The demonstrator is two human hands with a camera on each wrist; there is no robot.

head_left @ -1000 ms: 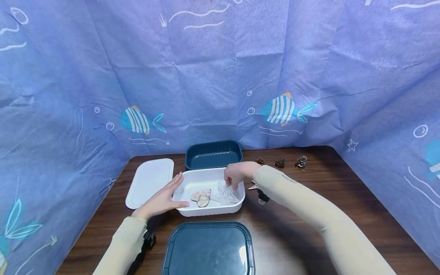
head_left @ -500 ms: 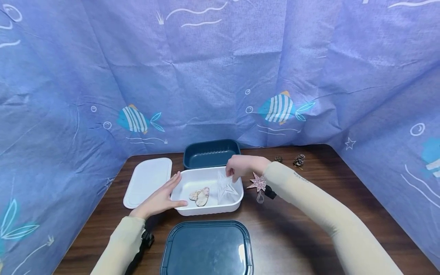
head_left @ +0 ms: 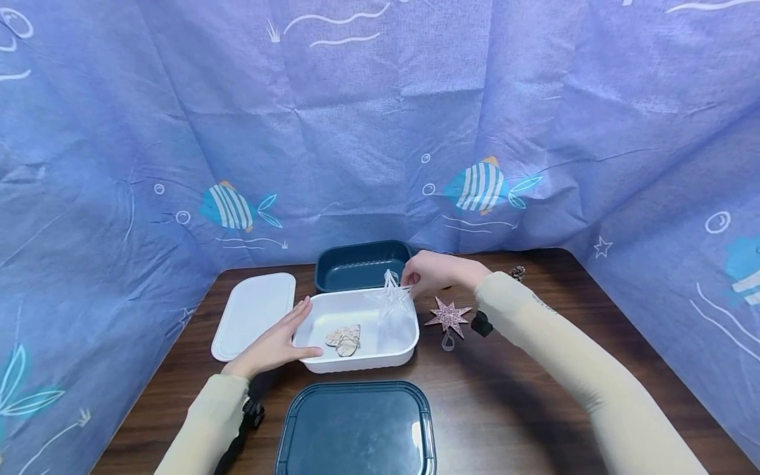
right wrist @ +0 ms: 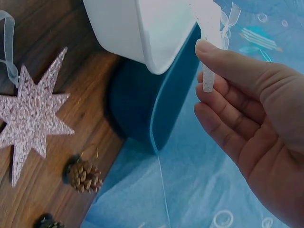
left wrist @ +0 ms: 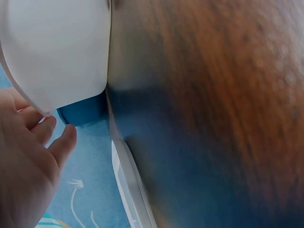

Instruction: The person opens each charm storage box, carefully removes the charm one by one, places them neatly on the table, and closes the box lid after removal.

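Observation:
In the head view my left hand [head_left: 274,342] rests against the left end of a white container [head_left: 363,363], thumb and fingers spread along its rim. The left wrist view shows the fingertips [left wrist: 69,135] near that rim. My right hand [head_left: 436,272] pinches one point of a white star ornament [head_left: 392,295] above the container's right end. In the right wrist view the star's glittery tip [right wrist: 207,85] sits between thumb and fingers, and a ribbon [right wrist: 231,19] hangs from it. Flat heart-shaped pieces [head_left: 346,339] lie inside the container, overlapping.
A dark blue container [head_left: 362,267] stands behind the white one. A white lid [head_left: 255,316] lies left, a dark blue lid [head_left: 356,429] in front. Right of the container lies a pink glitter star [head_left: 449,318]; pine cones [right wrist: 85,175] sit behind the right arm.
The right hand has lifted the white star from inside the white container, up and slightly right. The pink star has come into full view. The left hand stays on the container.

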